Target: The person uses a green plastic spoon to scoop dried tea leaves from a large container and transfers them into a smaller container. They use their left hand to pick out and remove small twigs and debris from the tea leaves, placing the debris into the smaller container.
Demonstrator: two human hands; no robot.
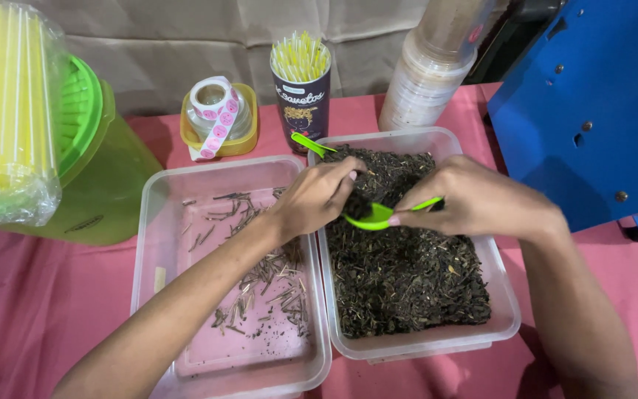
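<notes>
Head view: I see a pink tablecloth (31,295) carrying two clear tubs, with a blue machine (585,96) at upper right. At frame centre, my right hand (474,199) pinches a green spoon (378,216) over the right tub (507,310) of dark dried leaves; my left hand (315,199), fingers curled, picks at the spoon's load.

my right hand (474,203): glossy green plastic spoon (378,216) | under my hands: clear smooth plastic tub (507,310), matt rough dried leaves (407,281) | below: pink cloth (31,310)
</notes>
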